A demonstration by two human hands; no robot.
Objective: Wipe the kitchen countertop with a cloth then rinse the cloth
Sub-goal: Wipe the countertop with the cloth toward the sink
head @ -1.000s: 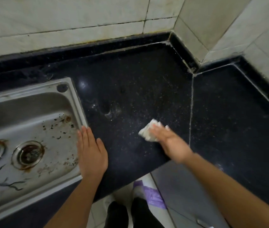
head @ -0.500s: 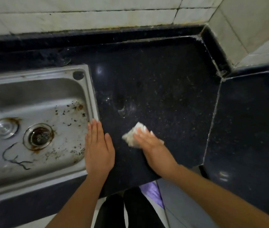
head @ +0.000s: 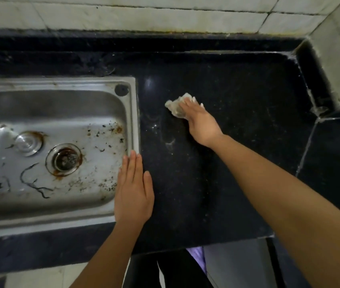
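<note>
Cloth [head: 174,106] is down on the dark tabletop [head: 237,152], a small pale crumpled wad, right of the sink [head: 40,218] and well in from the front edge.

Starting closest in: dark trouser legs [head: 144,271] and a scrap of purple [head: 196,256] show below the tabletop's front edge. Just beyond, the left hand [head: 133,194] lies flat, palm down, its fingers [head: 130,167] straight, together and released, holding nothing. It straddles the seam where the sink's right rim meets the stone, fingertips on the steel.

Further out, the right arm reaches across on a diagonal and the right hand [head: 200,121] sits on top of the cloth. Its fingers are stretched over the wad, pressing it onto the stone rather than curling round it. The cloth's left part pokes out past them. Pale smears mark the stone between the two hands.

Over on the left, the basin is grubby: a rust ring around the drain [head: 65,160], with dark specks and thin strands across the floor.

At the back, a raised black ledge [head: 165,43], then pale wall tiles [head: 144,17] with grimy joints.
</note>
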